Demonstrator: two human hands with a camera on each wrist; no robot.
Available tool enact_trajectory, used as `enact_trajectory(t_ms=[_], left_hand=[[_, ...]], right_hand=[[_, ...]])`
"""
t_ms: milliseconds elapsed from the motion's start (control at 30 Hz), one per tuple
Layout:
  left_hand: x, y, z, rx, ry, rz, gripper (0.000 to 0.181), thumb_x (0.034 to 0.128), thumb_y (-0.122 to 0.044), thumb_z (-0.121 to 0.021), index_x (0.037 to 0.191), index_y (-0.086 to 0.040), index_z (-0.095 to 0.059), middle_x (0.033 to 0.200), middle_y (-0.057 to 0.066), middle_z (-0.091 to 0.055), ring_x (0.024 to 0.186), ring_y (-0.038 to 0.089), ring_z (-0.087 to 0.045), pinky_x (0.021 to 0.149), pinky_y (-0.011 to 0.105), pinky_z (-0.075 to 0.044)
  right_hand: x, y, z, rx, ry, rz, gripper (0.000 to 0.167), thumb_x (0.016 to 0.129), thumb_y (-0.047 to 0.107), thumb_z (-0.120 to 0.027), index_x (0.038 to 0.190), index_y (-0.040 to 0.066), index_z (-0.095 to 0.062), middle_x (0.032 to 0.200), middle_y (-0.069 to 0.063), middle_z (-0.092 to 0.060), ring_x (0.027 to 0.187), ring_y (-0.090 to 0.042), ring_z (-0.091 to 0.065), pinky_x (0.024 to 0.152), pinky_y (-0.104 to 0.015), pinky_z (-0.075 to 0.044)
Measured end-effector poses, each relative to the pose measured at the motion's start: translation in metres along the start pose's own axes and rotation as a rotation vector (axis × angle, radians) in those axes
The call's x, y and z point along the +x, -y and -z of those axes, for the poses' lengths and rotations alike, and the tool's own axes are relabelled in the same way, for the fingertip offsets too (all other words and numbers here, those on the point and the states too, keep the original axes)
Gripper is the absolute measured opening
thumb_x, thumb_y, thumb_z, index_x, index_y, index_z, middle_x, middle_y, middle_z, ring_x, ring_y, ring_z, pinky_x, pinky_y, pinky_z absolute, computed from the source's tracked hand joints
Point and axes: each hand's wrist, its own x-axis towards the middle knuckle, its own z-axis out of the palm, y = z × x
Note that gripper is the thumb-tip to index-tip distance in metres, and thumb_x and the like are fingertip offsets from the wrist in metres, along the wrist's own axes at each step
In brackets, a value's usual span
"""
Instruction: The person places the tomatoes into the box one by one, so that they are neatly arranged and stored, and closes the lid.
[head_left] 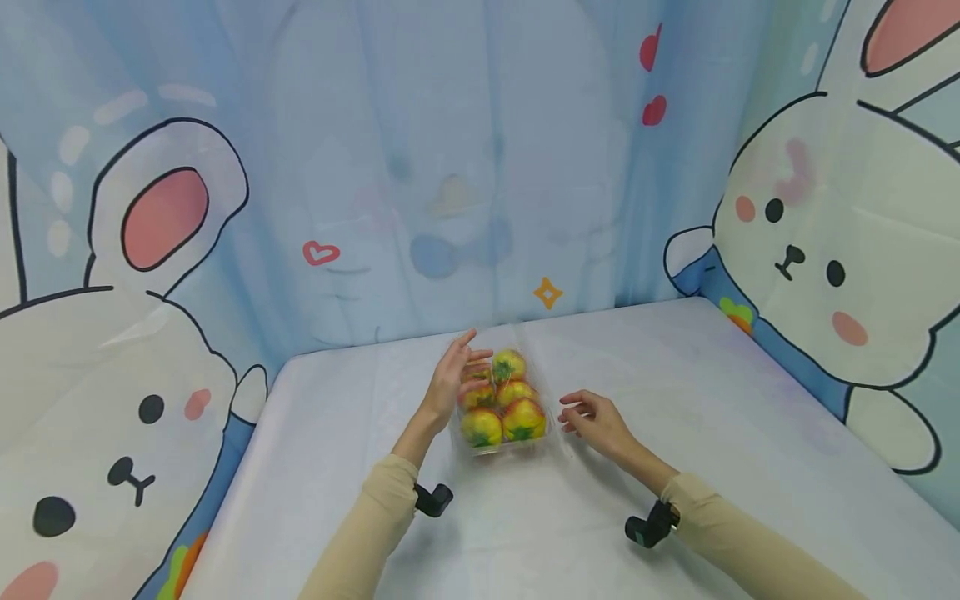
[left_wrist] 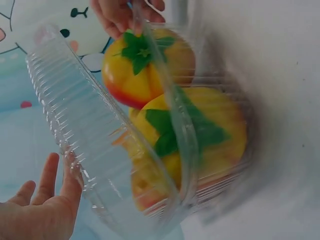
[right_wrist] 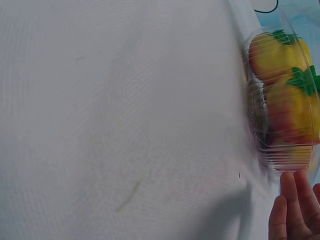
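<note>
A clear plastic clamshell box [head_left: 491,450] on the table holds several yellow-red fruits [head_left: 525,419] with green leafy tops, like persimmons. Its lid [left_wrist: 95,130] stands partly raised on the left side. My left hand [head_left: 448,379] touches the outside of that lid with extended fingers; in the left wrist view the hand [left_wrist: 47,212] lies flat-fingered against the ridged edge. To the right of the box is my right hand [head_left: 597,423], fingers loosely bent and nothing in them. In the right wrist view its fingertips [right_wrist: 292,182] are close to the box's end; whether they touch cannot be told.
A white cloth covers the table [head_left: 660,358]. Behind and at both sides hangs a blue curtain [head_left: 465,150] printed with white rabbits. Each wrist wears a small black camera [head_left: 652,525].
</note>
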Motion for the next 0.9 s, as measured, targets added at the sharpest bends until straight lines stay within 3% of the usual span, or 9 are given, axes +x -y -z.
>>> enact_trajectory(t_ms=[300,533,733,900], left_hand=[[0.001,0.015,-0.012,0.017,0.015,0.068,0.053,0.1091,-0.029,-0.028,0.155,-0.003,-0.023,0.140,0.038,-0.041,0.126,0.056,-0.041,0.102,0.059,-0.040],[0.000,0.016,-0.017,0.068,0.031,0.076,0.052,0.1092,-0.027,-0.028,0.155,-0.003,-0.022,0.140,0.034,-0.045,0.126,0.053,-0.044,0.101,0.056,-0.043],[0.002,0.017,-0.019,0.084,0.044,0.064,0.052,0.1094,-0.025,-0.026,0.154,0.001,-0.020,0.139,0.035,-0.045,0.125,0.054,-0.044,0.101,0.056,-0.043],[0.002,0.019,-0.020,0.079,0.050,0.069,0.052,0.1096,-0.026,-0.026,0.154,0.001,-0.021,0.139,0.035,-0.045,0.126,0.055,-0.042,0.102,0.056,-0.042]], right_hand=[[-0.006,-0.002,0.005,0.081,0.048,-0.004,0.029,0.100,0.000,-0.049,0.123,-0.018,-0.051,0.091,-0.030,-0.068,0.084,-0.043,-0.068,0.076,-0.047,-0.057],[-0.011,0.001,0.008,0.139,0.065,-0.059,0.034,0.102,0.007,-0.049,0.128,-0.015,-0.048,0.087,-0.023,-0.070,0.080,-0.028,-0.070,0.075,-0.038,-0.058],[-0.017,0.001,0.010,0.147,0.114,-0.084,0.039,0.100,0.015,-0.056,0.130,-0.011,-0.050,0.087,-0.018,-0.072,0.080,-0.030,-0.070,0.076,-0.039,-0.058],[-0.021,0.002,0.009,0.145,0.160,-0.052,0.044,0.096,0.015,-0.063,0.130,-0.009,-0.051,0.090,-0.019,-0.072,0.082,-0.031,-0.071,0.075,-0.038,-0.058]])
